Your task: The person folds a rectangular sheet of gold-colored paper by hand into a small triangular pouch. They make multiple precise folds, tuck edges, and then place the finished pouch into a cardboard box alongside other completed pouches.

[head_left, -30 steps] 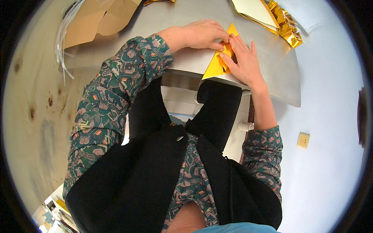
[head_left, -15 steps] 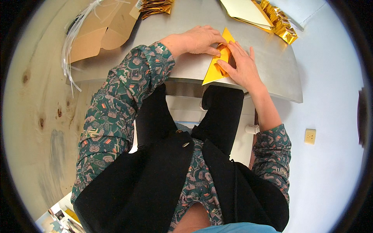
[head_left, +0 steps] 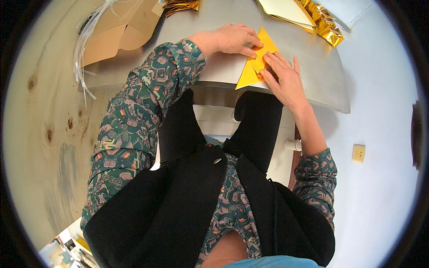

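Observation:
A sheet of golden-yellow paper (head_left: 263, 47), folded to pointed ends, lies slantwise near the front edge of the metal table. From its left side my left hand (head_left: 232, 39) reaches in, with bent fingers and thumb pressing on the upper part. My right hand (head_left: 286, 82) holds the right edge, fingers stretched along it and thumb lower down by a raised flap. A crease and small folded flaps show between the hands. The paper's underside is hidden.
A grey metal table (head_left: 214, 67) spans the front. Folded gold paper pieces (head_left: 182, 6) and a gold foil bundle (head_left: 328, 29) lie at the back, beside pale sheets (head_left: 286, 12). Brown cardboard (head_left: 123, 35) and white plastic strips (head_left: 80, 53) are at left. A white wall (head_left: 380, 80) stands right.
The fold has opened wider and shows more of its yellow surface. My left fingers have come slightly up along the paper, while the right fingers have spread apart from the left ones.

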`<action>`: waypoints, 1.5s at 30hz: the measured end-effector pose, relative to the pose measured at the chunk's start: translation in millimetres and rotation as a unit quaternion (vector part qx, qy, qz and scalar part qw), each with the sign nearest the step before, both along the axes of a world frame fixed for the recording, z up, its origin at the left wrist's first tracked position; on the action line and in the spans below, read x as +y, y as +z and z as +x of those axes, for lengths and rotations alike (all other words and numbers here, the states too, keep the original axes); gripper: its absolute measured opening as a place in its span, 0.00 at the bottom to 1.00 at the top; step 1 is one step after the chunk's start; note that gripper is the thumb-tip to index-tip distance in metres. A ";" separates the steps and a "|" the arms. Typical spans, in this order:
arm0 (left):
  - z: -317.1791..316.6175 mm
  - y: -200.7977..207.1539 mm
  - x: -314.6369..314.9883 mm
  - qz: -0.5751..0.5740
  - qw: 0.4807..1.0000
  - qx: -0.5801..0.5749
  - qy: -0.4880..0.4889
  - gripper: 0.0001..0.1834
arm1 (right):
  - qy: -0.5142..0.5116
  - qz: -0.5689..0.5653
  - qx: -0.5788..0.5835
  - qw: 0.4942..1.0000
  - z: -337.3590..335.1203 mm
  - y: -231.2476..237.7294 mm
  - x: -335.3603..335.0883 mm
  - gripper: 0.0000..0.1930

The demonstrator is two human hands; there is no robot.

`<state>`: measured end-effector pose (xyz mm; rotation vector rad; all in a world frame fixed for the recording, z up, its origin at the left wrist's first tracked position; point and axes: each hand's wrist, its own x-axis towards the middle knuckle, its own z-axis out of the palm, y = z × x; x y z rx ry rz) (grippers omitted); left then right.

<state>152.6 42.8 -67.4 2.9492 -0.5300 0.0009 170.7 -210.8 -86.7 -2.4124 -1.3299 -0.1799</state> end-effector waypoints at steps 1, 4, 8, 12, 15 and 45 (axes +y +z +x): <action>0.6 -0.3 -0.3 0.002 1.000 0.000 0.003 0.27 | 0.001 0.015 -0.001 1.000 -1.0 -2.1 -0.7 0.24; 1.0 -1.2 0.1 0.005 1.000 -0.001 0.007 0.28 | 0.010 0.054 -0.005 0.999 1.4 -5.4 -0.9 0.20; 2.9 -2.2 0.0 0.011 1.000 0.004 0.008 0.28 | 0.044 0.092 -0.043 0.994 2.0 -5.0 0.0 0.13; 2.8 -3.4 -0.7 0.017 1.000 -0.012 0.006 0.27 | 0.082 0.107 -0.038 0.990 -7.5 -1.9 -4.2 0.10; 1.9 -3.3 -1.2 0.016 1.000 -0.002 0.016 0.28 | 0.104 0.116 -0.035 0.987 -19.8 -2.1 -11.7 0.10; -24.8 16.3 -31.6 -0.017 0.997 0.017 0.080 0.42 | -0.012 0.055 -0.034 0.998 10.5 3.8 9.3 0.22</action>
